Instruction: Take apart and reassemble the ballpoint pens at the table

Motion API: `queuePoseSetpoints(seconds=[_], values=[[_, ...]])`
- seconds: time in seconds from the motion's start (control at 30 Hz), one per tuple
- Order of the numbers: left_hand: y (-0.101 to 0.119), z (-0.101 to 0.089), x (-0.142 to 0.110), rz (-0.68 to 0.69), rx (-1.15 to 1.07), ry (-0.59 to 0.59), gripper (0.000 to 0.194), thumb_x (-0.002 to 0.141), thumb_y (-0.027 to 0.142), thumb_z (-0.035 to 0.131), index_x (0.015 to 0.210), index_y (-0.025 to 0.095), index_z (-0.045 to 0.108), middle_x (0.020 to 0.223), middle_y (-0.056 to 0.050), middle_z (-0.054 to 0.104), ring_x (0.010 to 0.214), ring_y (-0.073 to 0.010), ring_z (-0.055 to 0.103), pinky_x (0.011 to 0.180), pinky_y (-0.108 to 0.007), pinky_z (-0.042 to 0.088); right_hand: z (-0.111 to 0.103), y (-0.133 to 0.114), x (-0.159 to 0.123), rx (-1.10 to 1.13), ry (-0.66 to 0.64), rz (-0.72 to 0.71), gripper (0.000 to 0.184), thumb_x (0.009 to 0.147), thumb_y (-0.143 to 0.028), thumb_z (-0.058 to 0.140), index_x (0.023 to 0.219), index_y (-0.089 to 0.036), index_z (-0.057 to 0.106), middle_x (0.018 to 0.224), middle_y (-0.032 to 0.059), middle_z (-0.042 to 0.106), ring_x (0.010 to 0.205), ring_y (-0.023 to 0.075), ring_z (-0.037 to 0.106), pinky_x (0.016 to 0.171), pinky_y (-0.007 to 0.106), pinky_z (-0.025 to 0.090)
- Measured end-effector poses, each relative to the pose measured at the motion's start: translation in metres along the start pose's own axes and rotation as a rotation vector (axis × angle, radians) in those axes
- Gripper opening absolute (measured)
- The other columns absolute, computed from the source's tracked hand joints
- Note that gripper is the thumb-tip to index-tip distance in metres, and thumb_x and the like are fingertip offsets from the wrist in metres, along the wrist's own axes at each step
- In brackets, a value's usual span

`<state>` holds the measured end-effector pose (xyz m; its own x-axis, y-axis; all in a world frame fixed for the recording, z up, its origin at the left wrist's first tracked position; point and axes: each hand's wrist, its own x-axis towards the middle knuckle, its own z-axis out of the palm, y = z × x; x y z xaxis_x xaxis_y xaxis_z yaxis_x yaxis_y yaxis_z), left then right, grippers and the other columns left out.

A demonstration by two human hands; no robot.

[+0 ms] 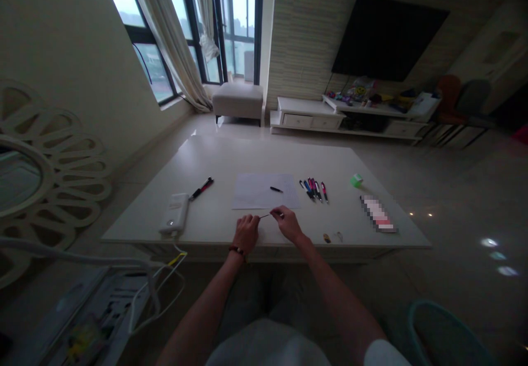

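Observation:
Near the front edge of the white table, my left hand (246, 232) and my right hand (286, 222) are close together, both with closed fingers. A thin dark rod that looks like a pen refill (264, 216) stretches between their fingertips. Its ends are hidden in the fingers, and something small and dark shows at the right fingertips. Just beyond the hands lies a sheet of white paper (251, 190). On it rests a short black pen part (276, 189), apart from both hands.
Several pens (314, 189) lie right of the paper. Further right are a small green-and-white item (356, 180) and a phone (377, 213). At left, two pens (201, 189) lie beside a white power strip (175, 213). Small objects (327, 238) sit near the front edge.

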<state>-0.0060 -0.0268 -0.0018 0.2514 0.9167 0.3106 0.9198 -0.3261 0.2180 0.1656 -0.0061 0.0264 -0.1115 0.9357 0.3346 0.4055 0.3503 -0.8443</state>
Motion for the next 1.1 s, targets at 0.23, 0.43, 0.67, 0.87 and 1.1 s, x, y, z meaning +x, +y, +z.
queuePoseSetpoints(seconds=[0.23, 0.43, 0.67, 0.87, 1.1], values=[[0.000, 0.001, 0.000, 0.064, -0.011, -0.024, 0.019, 0.088, 0.021, 0.035, 0.092, 0.022, 0.055, 0.087, -0.006, 0.054, 0.083, -0.0186, 0.046, 0.074, -0.032, 0.030, 0.003, -0.008, 0.002, -0.029, -0.171, -0.002, 0.014, 0.076, -0.026, 0.057, 0.083, -0.020, 0.068, 0.073, 0.0027, 0.066, 0.065, 0.0139, 0.058, 0.064, 0.027, 0.045], [-0.002, 0.003, -0.001, 0.016, -0.025, -0.001, 0.020, 0.088, 0.018, 0.034, 0.091, 0.022, 0.053, 0.086, -0.005, 0.054, 0.083, -0.0184, 0.047, 0.073, -0.031, 0.031, -0.004, 0.008, 0.017, -0.017, -0.226, 0.045, 0.039, 0.068, -0.025, 0.064, 0.106, -0.020, 0.061, 0.079, 0.0013, 0.065, 0.067, 0.0129, 0.058, 0.065, 0.026, 0.045], [-0.003, 0.006, -0.002, -0.027, -0.029, 0.020, 0.020, 0.089, 0.020, 0.033, 0.088, 0.021, 0.053, 0.084, -0.005, 0.054, 0.082, -0.0186, 0.047, 0.074, -0.032, 0.031, -0.010, 0.058, 0.081, -0.450, 0.142, 0.138, 0.018, 0.069, -0.021, 0.063, 0.085, -0.015, 0.067, 0.082, 0.0089, 0.060, 0.080, 0.0195, 0.054, 0.077, 0.032, 0.041], [-0.002, 0.005, -0.003, -0.039, -0.023, 0.011, 0.019, 0.088, 0.018, 0.034, 0.091, 0.022, 0.053, 0.085, -0.005, 0.054, 0.082, -0.0184, 0.046, 0.074, -0.032, 0.031, 0.001, 0.065, 0.097, -0.443, 0.180, 0.148, 0.004, 0.067, -0.019, 0.064, 0.071, -0.017, 0.064, 0.084, 0.0111, 0.061, 0.086, 0.0217, 0.053, 0.078, 0.033, 0.040], [-0.001, 0.004, -0.001, -0.044, -0.042, -0.005, 0.019, 0.087, 0.018, 0.036, 0.091, 0.022, 0.054, 0.085, -0.006, 0.053, 0.082, -0.0190, 0.046, 0.073, -0.033, 0.031, -0.024, 0.036, 0.022, -0.028, 0.024, 0.094, 0.021, 0.077, -0.036, 0.054, 0.085, -0.018, 0.061, 0.080, 0.0054, 0.065, 0.071, 0.0174, 0.059, 0.063, 0.028, 0.046]])
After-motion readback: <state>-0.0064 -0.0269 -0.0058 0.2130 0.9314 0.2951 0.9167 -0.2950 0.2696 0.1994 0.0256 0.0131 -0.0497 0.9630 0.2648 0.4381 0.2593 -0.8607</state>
